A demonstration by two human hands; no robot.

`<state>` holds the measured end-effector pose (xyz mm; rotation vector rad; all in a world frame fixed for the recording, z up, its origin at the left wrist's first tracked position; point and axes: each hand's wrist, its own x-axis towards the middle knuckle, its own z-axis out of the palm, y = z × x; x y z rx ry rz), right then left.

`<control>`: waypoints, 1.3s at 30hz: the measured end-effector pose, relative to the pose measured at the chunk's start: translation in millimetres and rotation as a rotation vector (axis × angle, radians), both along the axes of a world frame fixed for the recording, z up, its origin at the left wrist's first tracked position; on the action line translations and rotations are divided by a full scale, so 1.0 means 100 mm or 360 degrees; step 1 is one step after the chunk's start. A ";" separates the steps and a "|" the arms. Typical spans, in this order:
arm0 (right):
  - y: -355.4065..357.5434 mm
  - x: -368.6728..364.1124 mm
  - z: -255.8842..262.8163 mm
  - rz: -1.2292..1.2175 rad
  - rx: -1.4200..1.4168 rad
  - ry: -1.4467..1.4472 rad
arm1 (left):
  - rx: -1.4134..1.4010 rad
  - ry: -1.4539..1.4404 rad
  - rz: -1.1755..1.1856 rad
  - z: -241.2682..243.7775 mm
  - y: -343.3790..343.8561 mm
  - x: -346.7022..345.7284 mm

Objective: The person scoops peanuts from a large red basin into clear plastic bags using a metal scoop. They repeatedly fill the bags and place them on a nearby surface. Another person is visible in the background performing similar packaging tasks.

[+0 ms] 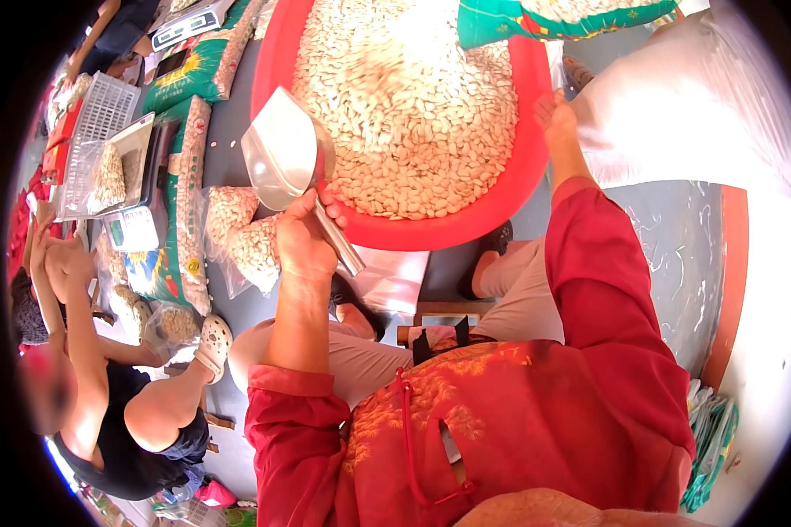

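Note:
A big red plastic basin [395, 234] holds a heap of pale flat beans or seeds [428, 158], part of it blurred. At the basin's near left edge my left hand [308, 230] grips the handle of a metal scoop [289, 148]; the scoop's bowl lies over the left rim and looks bare of beans. My right hand [557, 118] is at the right rim, beside a large whitish plastic sack [672, 112]; whether its fingers hold anything is not plain. A green printed sack [567, 23] with the same pale beans reaches over the basin's far right edge.
At left, filled clear bags [244, 230] lie by green printed sacks [188, 204], a digital scale [132, 227] and a white plastic crate [95, 125]. A co-worker [132, 421] sits there, arms raised. Another person [115, 39] is farther back. Folded green bags [710, 448] lie at lower right.

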<state>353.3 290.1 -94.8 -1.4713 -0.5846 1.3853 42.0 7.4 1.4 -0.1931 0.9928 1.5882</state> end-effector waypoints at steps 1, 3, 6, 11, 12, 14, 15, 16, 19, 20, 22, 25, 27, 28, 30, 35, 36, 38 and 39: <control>-0.04 -0.05 -0.02 0.0134 -0.0036 -0.0090 | 0.0026 -0.0005 -0.0024 0.01 0.00 0.01; -0.15 -0.22 -0.06 0.0409 -0.0111 -0.0265 | 0.0074 -0.0007 -0.0067 0.02 0.01 0.03; -0.51 -0.63 0.05 0.0918 -0.0045 -0.0724 | -0.0047 0.0058 -0.0029 -0.03 0.00 0.05; -0.69 -0.60 -0.08 0.1114 0.0223 -0.1633 | -0.0044 0.0036 0.0039 0.09 -0.09 0.03; -0.68 -0.52 -0.19 0.1018 0.0173 -0.1581 | 0.0055 0.0039 -0.0027 0.12 -0.11 0.00; -0.65 -0.51 -0.59 0.0877 0.0081 -0.1467 | 0.0205 0.0018 -0.0005 0.22 -0.16 -0.04; -0.74 -0.66 -0.61 0.0867 0.0190 -0.1583 | 0.0271 0.0012 0.0010 0.24 -0.18 -0.07; -0.89 -0.84 -0.59 0.0834 0.0301 -0.1706 | 0.0241 0.0052 0.0040 0.24 -0.17 -0.07; -0.86 -1.31 -0.83 0.0585 0.0607 -0.2021 | 0.0173 -0.0031 0.0158 0.32 -0.20 -0.06; -0.80 -1.46 -0.85 0.0599 0.0547 -0.1918 | 0.0130 -0.0040 0.0172 0.34 -0.20 -0.05; -0.61 -1.68 -0.92 0.0701 0.0380 -0.2034 | 0.0067 -0.0088 0.0171 0.34 -0.20 -0.06; 0.12 -1.94 -1.27 0.0681 0.0719 -0.2106 | 0.0026 -0.0154 0.0171 0.30 -0.12 -0.08; 0.61 -2.12 -1.47 0.0675 0.0950 -0.2134 | -0.0019 -0.0207 0.0167 0.32 -0.07 -0.11; 0.85 -2.23 -1.41 0.1063 0.0627 -0.2280 | -0.0042 -0.0242 0.0171 0.31 -0.05 -0.13; 1.21 -2.49 -1.13 0.1527 0.0288 -0.2378 | -0.0085 -0.0225 0.0222 0.29 -0.01 -0.14; 1.43 -2.67 -1.04 0.1566 0.0377 -0.2284 | -0.0138 -0.0119 0.0274 0.27 0.05 -0.14; 1.36 -2.59 -1.10 0.1553 0.0398 -0.2292 | -0.0121 -0.0162 0.0274 0.27 0.04 -0.14; 1.12 -2.49 -1.20 0.1602 0.0399 -0.2268 | -0.0104 -0.0214 0.0258 0.29 0.01 -0.14; 0.98 -2.44 -1.19 0.1623 0.0398 -0.2251 | -0.0071 -0.0204 0.0236 0.32 0.02 -0.15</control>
